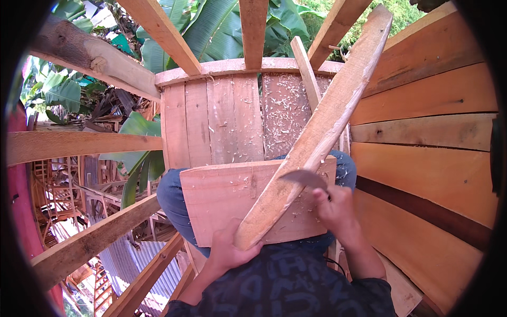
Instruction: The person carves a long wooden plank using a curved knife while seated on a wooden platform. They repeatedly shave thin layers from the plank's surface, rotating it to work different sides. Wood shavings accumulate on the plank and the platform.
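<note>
A long, rough-edged wooden plank (pixel 317 127) slants from my lap up toward the far right. My left hand (pixel 232 247) is closed round its near end. In my right hand (pixel 336 208) is a knife (pixel 305 178) with a broad, curved dark blade, its handle mostly hidden by the fingers. The blade lies against or just over the plank's right edge; I cannot tell if it touches. Under the plank, a wide flat board (pixel 222 193) rests across my thighs.
Wood shavings (pixel 288 100) are strewn over the plank floor (pixel 196 121) ahead. A thin wooden strip (pixel 306 71) leans beyond the plank. An orange-brown board wall (pixel 422 158) stands close on the right. Spaced wooden bars (pixel 84 146) line the left, with corrugated metal sheets (pixel 140 264) below.
</note>
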Demonstrator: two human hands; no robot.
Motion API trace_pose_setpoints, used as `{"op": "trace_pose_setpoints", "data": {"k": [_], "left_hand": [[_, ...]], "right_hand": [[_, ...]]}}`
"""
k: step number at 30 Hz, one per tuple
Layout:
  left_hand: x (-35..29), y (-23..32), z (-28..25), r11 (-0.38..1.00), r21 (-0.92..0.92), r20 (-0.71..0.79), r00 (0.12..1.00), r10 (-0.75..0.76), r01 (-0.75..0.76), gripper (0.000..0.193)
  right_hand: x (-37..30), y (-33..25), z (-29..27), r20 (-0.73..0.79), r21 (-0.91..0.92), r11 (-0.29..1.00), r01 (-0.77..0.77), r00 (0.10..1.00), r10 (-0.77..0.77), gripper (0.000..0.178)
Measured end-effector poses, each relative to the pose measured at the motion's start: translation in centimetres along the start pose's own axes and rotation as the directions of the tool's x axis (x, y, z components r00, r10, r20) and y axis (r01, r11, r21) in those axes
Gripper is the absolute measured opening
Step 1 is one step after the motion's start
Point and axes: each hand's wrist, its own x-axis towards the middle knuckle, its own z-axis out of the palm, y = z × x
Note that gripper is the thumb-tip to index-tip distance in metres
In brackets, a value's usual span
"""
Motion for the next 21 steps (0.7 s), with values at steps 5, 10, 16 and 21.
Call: {"op": "trace_pose_setpoints", "data": {"k": [5,10,16,21], "left_hand": [[0.0,-0.7,-0.2,0.994,0.004,0.007,0.994,0.106,-0.106,0.047],[-0.5,-1.0,-0.4,0.991,0.044,0.044,0.991,0.123,-0.125,0.047],[-0.1,-0.9,-0.4,0.991,-0.007,-0.008,0.991,0.136,-0.136,0.047],[-0.4,-1.5,-0.5,0.985,-0.009,0.065,0.983,0.17,-0.17,0.048]], "right_hand": [[1.1,1.4,-2.6,-0.205,-0.023,0.992,-0.127,0.971,0.119,0.052],[0.8,-0.1,-3.8,-0.076,-0.011,0.998,-0.056,0.996,0.055,0.045],[0.9,-0.5,-4.4,-0.063,-0.241,0.963,-0.122,0.992,0.11,0.044],[-1.3,-1.5,-2.3,-0.08,-0.166,0.986,-0.021,0.997,0.008,0.046]]}}
